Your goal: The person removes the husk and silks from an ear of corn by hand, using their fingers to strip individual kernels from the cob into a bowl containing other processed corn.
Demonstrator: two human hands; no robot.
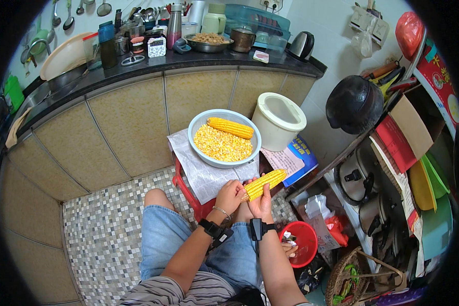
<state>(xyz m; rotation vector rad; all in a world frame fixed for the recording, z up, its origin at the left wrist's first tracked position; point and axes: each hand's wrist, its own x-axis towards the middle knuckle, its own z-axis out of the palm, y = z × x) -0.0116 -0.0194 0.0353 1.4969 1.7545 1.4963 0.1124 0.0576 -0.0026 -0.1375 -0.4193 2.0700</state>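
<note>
A yellow corn cob (267, 184) is held at a slant above my knees. My right hand (261, 208) grips it from below, thumb along its side. The fingers of my left hand (230, 194) press on its lower end, where a short brownish stretch (245, 197) looks bare of kernels. Just beyond, a pale blue plastic basin (192, 145) contains loose corn kernels (222, 145). A second whole cob (230, 127) lies on those kernels at the back right. Newspaper (199, 183) is spread under the basin, over a red plastic stool (181, 187).
A lidded cream bucket (274, 130) stands right of the basin. Below my right forearm is a red bin (310, 244) with scraps inside. Right of it are a wicker basket (338, 279) and a shelf with pressure cookers (357, 176). A dark countertop (214, 57) runs behind.
</note>
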